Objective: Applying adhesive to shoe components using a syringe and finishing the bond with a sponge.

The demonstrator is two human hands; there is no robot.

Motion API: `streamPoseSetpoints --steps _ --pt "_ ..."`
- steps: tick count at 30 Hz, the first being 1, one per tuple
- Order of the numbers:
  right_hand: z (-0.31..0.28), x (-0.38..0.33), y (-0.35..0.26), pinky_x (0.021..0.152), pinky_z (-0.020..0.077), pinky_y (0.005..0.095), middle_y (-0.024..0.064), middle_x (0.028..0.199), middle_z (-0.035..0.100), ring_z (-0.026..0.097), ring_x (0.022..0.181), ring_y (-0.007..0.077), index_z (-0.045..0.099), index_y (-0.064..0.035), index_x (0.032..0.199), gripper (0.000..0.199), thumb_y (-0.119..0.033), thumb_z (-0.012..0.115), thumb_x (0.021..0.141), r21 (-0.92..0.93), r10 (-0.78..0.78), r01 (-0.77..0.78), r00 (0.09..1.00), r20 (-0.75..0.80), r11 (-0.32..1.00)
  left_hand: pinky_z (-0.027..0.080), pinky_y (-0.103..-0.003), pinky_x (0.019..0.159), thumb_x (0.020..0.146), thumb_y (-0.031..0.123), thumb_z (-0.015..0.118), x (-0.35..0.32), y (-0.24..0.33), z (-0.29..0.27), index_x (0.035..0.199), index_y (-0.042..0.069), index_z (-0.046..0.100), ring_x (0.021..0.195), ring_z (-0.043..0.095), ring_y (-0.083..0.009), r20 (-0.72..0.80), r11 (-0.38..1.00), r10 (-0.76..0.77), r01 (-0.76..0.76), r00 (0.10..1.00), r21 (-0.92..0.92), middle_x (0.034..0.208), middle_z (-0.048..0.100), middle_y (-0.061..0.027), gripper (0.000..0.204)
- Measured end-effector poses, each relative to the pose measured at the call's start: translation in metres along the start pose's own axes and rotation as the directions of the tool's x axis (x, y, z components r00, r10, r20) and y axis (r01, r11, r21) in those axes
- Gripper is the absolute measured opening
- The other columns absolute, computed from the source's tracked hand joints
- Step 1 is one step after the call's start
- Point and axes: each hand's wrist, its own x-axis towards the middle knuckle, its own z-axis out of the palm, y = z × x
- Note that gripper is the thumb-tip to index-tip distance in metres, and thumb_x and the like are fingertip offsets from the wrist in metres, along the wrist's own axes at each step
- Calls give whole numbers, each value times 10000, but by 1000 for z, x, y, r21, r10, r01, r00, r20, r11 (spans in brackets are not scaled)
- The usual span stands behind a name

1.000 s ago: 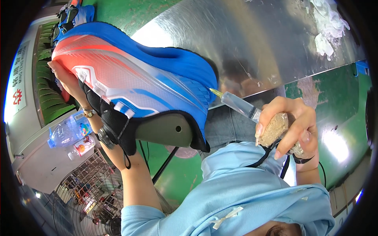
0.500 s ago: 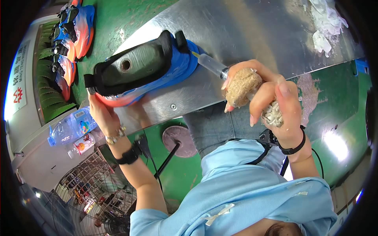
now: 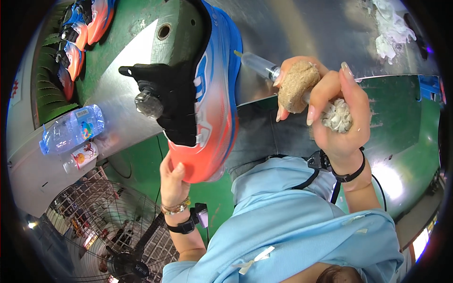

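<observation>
At its orange toe, my left hand grips a blue-and-orange sneaker, thumb on top. The toe points toward me, past the table edge. A dark green shoe last with a round hole fills the sneaker's opening, and the black tongue is folded out. My right hand is closed around a clear syringe, its yellowish tip close to the sneaker's blue side; whether they touch I cannot tell. That hand also holds a rough tan lump. A whitish crumpled mass sits near the syringe's rear end.
A metal-topped table lies ahead, with white crumpled scraps at far right. More sneakers stand in a row at far left. A plastic bottle and a smaller labelled bottle are at left, above a caged fan.
My left hand has swung the sneaker from lying crosswise to toe toward me, bringing it closer. The right hand keeps the syringe and tan lump, having shifted slightly.
</observation>
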Motion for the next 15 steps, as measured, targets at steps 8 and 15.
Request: streamPoseSetpoints --steps 8,15 --pt "10 -30 -24 573 528 372 252 797 540 579 740 322 558 9 523 570 -235 279 956 -19 -10 10 1000 -18 1000 485 -343 889 672 239 775 13 -9 38 1227 -46 397 1018 592 -221 178 984 -58 86 982 -155 1123 568 -149 730" --pt "7 -66 -48 531 529 377 269 831 524 586 678 323 558 -4 510 578 -259 296 958 -31 12 -13 999 -41 999 488 -355 884 634 286 792 19 -28 48 1227 -64 421 1006 607 -237 252 944 -21 102 967 -313 1116 588 -161 782"
